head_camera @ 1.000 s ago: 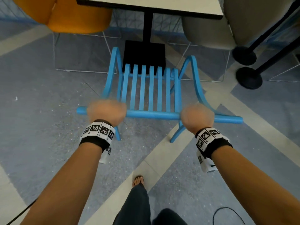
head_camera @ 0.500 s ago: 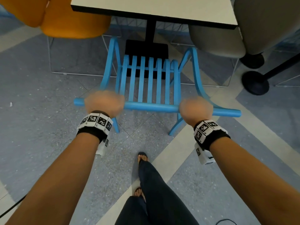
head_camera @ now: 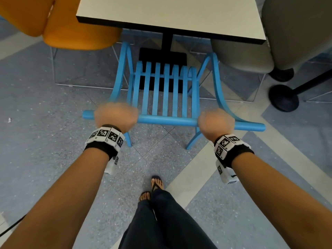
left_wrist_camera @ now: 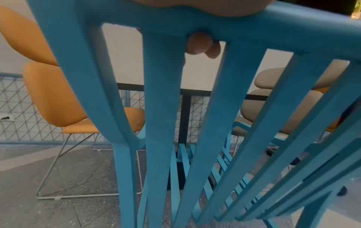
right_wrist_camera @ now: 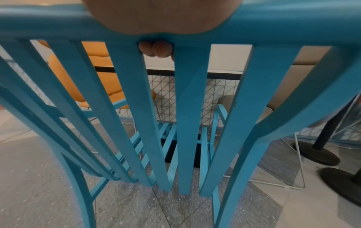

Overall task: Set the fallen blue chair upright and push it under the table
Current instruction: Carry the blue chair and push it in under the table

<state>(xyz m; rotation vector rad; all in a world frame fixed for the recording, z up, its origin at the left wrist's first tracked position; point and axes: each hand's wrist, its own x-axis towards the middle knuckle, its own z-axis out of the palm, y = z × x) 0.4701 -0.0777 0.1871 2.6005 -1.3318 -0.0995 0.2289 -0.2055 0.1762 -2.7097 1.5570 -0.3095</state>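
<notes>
Three chairs (head_camera: 167,90), one table (head_camera: 170,13)

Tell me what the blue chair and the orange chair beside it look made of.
Blue chair: likely painted wood or moulded plastic; matte, faintly grainy slats, uniform colour. Orange chair: smooth padded shell, probably leatherette or plastic, on a thin pale metal wire frame.

The blue chair (head_camera: 166,97), slatted in back and seat, stands upright on the floor facing the table (head_camera: 172,13). Its front legs seem to reach just under the table's near edge.
</notes>
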